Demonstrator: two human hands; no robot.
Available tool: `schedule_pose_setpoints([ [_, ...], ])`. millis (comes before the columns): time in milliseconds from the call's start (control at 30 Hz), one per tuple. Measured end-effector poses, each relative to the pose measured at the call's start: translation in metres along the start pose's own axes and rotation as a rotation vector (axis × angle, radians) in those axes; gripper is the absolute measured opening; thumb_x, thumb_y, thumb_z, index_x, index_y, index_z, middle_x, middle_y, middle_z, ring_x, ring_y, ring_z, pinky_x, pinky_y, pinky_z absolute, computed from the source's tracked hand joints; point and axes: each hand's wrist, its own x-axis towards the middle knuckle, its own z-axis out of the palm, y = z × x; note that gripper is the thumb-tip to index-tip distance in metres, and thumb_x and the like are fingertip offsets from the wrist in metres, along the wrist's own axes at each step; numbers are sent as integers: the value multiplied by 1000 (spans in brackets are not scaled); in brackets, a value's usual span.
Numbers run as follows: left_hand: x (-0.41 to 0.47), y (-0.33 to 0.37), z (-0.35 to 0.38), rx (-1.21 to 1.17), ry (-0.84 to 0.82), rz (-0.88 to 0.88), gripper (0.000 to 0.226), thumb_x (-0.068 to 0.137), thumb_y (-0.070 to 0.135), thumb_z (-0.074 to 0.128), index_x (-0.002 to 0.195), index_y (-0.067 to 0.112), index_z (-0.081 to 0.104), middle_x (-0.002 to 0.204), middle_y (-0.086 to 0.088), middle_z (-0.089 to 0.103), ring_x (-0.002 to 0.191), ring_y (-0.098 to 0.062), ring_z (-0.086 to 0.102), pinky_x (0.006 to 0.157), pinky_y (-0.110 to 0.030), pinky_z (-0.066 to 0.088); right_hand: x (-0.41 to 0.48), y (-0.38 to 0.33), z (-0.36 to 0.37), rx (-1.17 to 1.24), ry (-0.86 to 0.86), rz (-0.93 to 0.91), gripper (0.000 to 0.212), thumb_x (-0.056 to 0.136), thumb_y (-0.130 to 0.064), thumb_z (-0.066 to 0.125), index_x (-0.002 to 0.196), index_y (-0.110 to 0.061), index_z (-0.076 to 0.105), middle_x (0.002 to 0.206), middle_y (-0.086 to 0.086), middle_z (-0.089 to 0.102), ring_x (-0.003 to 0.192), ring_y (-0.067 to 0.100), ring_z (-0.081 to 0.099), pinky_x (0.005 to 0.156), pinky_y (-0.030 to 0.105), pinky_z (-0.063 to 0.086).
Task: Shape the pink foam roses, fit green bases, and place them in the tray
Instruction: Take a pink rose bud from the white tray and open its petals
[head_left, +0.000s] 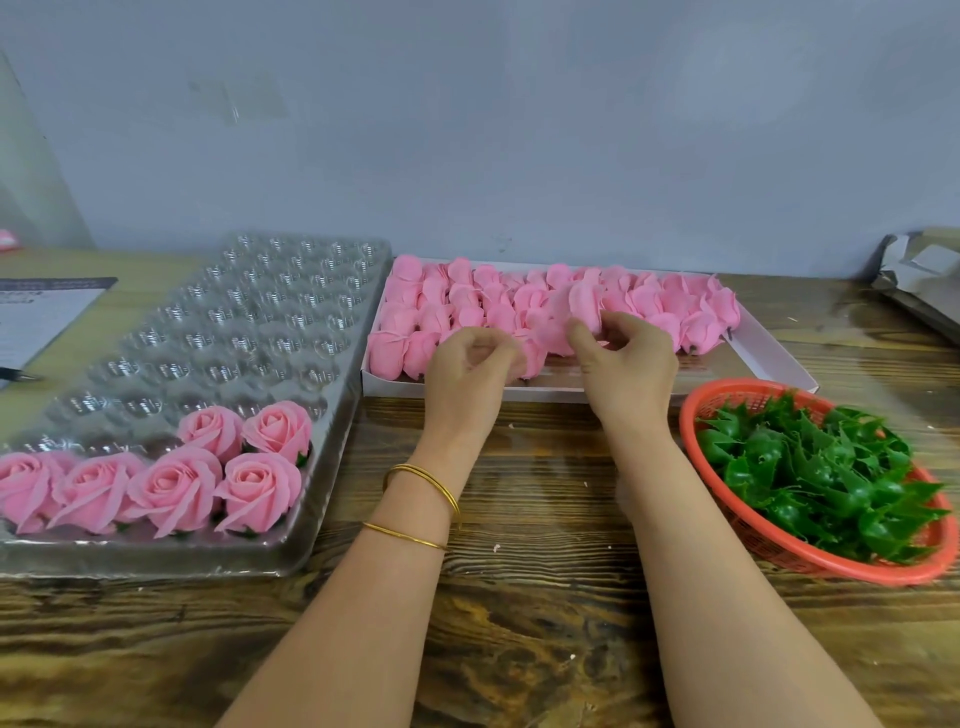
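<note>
My right hand (621, 364) pinches a blurred, unshaped pink foam rose (574, 312) and holds it above the white box (779, 358) of unshaped pink roses (467, 301). To its left, my left hand (467, 364) has its fingers curled over the box's front row. Motion blur hides whether it holds anything. On the left lies the clear plastic tray (249, 312), with several shaped pink roses (208, 462) on green bases in its near rows. The red basket (810, 564) at right holds several green bases (815, 473).
A wooden table (519, 623) carries everything, with a grey wall behind it. Printed paper (36, 317) and a pen lie at far left. Crumpled grey packaging (919, 280) sits at far right. Two gold bangles (426, 499) ring my left wrist.
</note>
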Motion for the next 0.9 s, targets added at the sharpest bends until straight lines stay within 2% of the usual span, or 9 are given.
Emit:
schedule_pose_setpoints([
  [100, 0, 2, 1, -89, -98, -117, 10, 93, 3, 58, 92, 7, 67, 96, -12, 73, 82, -19, 75, 82, -29, 60, 2, -3, -1, 70, -27, 25, 29, 84, -28, 67, 65, -24, 46, 52, -13, 38, 48, 3, 39, 51, 13, 29],
  [200, 0, 5, 3, -241, -185, -254, 14, 96, 1, 54, 106, -2, 63, 90, -15, 75, 86, -23, 75, 75, -25, 59, 2, -5, 0, 215, -64, 23, 35, 85, -24, 68, 58, -20, 46, 51, -12, 33, 52, 7, 31, 55, 23, 29],
  [333, 0, 7, 5, -355, -234, -295, 25, 97, 1, 53, 118, -10, 60, 107, -25, 71, 100, -28, 72, 87, -32, 59, -1, -9, 3, 336, -130, 32, 32, 85, -20, 70, 59, -17, 52, 51, -11, 37, 54, 8, 35, 58, 25, 33],
  [433, -1, 9, 5, -404, -246, -280, 24, 97, -2, 50, 116, -6, 63, 118, -25, 67, 109, -29, 67, 96, -35, 55, -4, -11, 6, 400, -213, 36, 32, 85, -16, 71, 59, -17, 52, 54, -8, 40, 58, 11, 40, 61, 26, 37],
  [533, 0, 10, 4, -446, -249, -255, 26, 94, -4, 47, 116, -3, 63, 118, -22, 68, 107, -26, 66, 99, -35, 52, -7, -11, 9, 410, -271, 23, 28, 86, -15, 71, 63, -10, 56, 57, -4, 42, 59, 11, 41, 59, 24, 39],
  [633, 1, 11, 2, -525, -218, -280, 20, 94, -2, 45, 106, -2, 61, 109, -20, 68, 105, -27, 64, 95, -34, 53, -10, -12, 11, 406, -309, 21, 19, 87, -13, 71, 74, -1, 63, 54, -11, 45, 53, 3, 41, 54, 13, 39],
  [700, 3, 11, 0, -586, -200, -307, 16, 95, 2, 45, 97, 2, 61, 98, -15, 70, 104, -27, 65, 91, -33, 55, -12, -13, 12, 410, -342, 30, 13, 87, -12, 71, 81, -1, 68, 59, -6, 49, 54, 2, 44, 54, 12, 40],
  [800, 4, 13, -1, -658, -192, -326, 24, 99, 13, 44, 113, 1, 59, 107, -16, 68, 111, -29, 64, 100, -38, 51, -14, -14, 13, 397, -397, 29, 8, 87, -13, 72, 89, -6, 71, 69, 7, 52, 64, 10, 48, 61, 16, 44],
  [900, 4, 16, -1, -700, -210, -307, 30, 102, 23, 41, 117, 4, 59, 118, -20, 64, 117, -33, 58, 112, -46, 39, -15, -13, 16, 395, -438, 33, 19, 85, -11, 74, 101, -3, 69, 73, 8, 55, 73, 20, 54, 74, 32, 52],
])
